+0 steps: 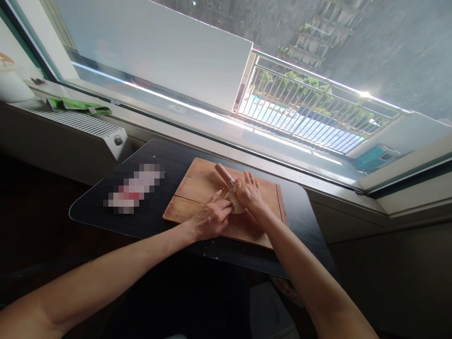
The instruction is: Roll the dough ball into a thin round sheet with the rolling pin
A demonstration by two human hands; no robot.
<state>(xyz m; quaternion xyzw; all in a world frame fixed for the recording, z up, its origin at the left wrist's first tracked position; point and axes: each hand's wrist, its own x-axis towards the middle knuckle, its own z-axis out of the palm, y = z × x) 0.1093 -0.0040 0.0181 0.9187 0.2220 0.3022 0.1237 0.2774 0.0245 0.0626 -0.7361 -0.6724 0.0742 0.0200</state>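
A flat, roundish piece of pale dough (pixel 238 205) lies on a wooden cutting board (pixel 189 181). My left hand (pixel 212 215) reaches in from the left, its fingers bent and holding the dough's near-left edge. Over the dough's far right side, my right hand (pixel 249 193) presses on what looks like a small rolling pin (pixel 223 174). Its pinkish-brown end and a pale collar stick out to the upper left, past my thumb. The other end is hidden under my right palm, whose fingers point away from me.
The board rests on a dark, round-cornered table (pixel 92 205) beside a large window. A blurred-out pinkish item (pixel 136 188) lies on the table's left part. At the far left, a green cloth (pixel 79 105) and a white pot (pixel 14 84) sit on a radiator (pixel 74 125).
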